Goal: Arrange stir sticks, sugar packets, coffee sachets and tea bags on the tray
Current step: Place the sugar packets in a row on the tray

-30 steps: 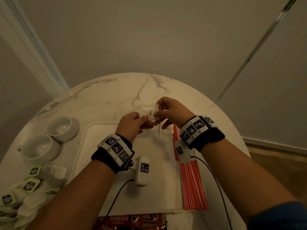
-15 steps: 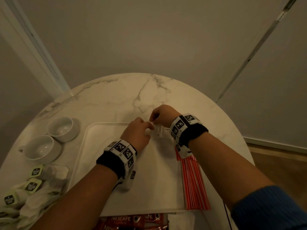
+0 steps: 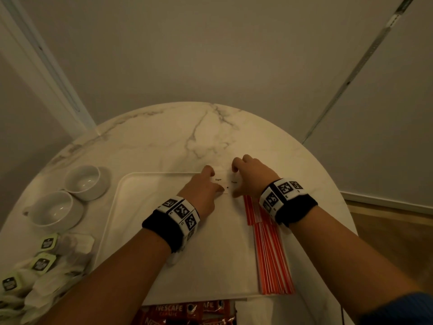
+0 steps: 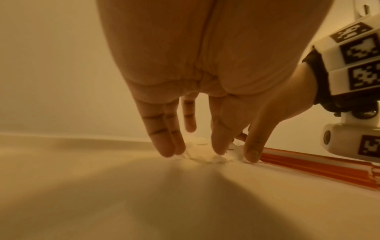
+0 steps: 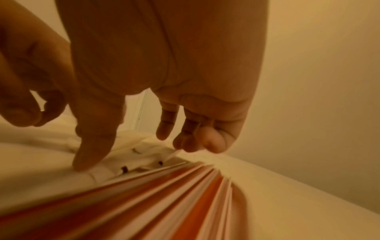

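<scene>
A small pile of white sugar packets [image 3: 222,182] lies at the far right corner of the white tray [image 3: 145,207]. My left hand [image 3: 212,181] stands over it with straight fingers, tips touching the packets' left side [image 4: 201,151]. From the right, my right hand [image 3: 235,180] presses its thumb [image 5: 88,155] on the packets [image 5: 141,155]; its outer fingers are loosely curled. Red-and-white stir sticks [image 3: 271,254] lie in a row along the tray's right edge. Tea bags [image 3: 44,261] are heaped at the table's near left. Red coffee sachets [image 3: 182,310] lie just before the tray.
Two white cups [image 3: 84,181] [image 3: 56,209] stand left of the tray on the round marble table [image 3: 187,132]. A wall runs close behind the table. The tray's left and middle parts hold nothing I can see.
Both hands came down from above the tray, where they held a sugar packet between them, to the tray's far right corner. The packets now lie flat under the fingertips.
</scene>
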A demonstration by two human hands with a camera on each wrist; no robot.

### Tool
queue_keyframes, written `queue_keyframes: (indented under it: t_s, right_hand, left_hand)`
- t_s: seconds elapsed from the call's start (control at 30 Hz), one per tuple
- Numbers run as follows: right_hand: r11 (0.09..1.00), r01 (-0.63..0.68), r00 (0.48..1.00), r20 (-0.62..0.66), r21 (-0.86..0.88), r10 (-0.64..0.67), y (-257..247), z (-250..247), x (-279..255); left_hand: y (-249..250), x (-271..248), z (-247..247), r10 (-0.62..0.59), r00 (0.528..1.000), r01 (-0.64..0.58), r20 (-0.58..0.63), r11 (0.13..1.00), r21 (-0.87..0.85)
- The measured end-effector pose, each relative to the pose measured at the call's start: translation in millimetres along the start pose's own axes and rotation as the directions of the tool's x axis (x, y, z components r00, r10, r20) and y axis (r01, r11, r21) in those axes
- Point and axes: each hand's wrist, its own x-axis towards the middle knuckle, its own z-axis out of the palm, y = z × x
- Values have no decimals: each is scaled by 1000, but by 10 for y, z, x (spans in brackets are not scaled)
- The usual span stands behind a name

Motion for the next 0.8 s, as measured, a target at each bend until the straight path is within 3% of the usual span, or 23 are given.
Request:
queue_keyframes:
  t_s: [0.23, 0.8]
  right_hand:
    - [996, 33, 999, -39, -80, -36, 14, 31, 50]
    - [998, 45, 998, -31, -38, -46, -3, -15, 33]
  left_hand:
    - [-3, 53, 23, 31, 996, -42, 86, 991, 125]
    - [-20, 44, 14, 19, 996, -25, 88, 997, 70]
